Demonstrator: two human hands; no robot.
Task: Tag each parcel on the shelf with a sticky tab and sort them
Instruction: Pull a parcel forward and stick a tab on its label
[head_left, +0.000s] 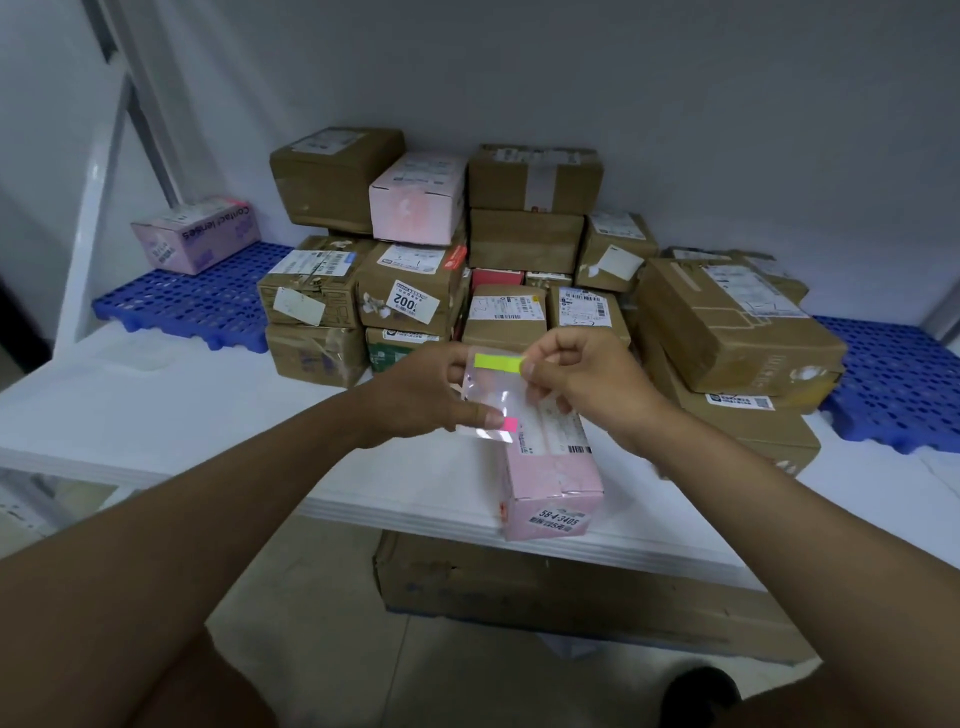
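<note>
Two hands were busy: left hand (431, 395) held the floppy tab sheet (485, 400), right hand (576, 379) pinched a flimsy yellow-green tab (497, 362) at the sheet's 12 o'clock edge; it looked best peeled by its end.

Above a white shelf (156, 395), the left hand (421, 395) holds a clear plastic tab sheet (488, 400) while the right hand (582, 384) pinches its yellow-green sticky tab (496, 362). A long pink parcel (550, 467) lies just below them, with stacked brown cardboard parcels (524, 239) behind.

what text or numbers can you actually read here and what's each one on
"Contact lenses", upside down: side of the pink box at far left.
"1002", upside down: white label on a brown parcel.
"58-4-3405": end label of the pink parcel at the shelf edge.
Shipping labels, barcodes and all other print: too small or blurred.
</note>
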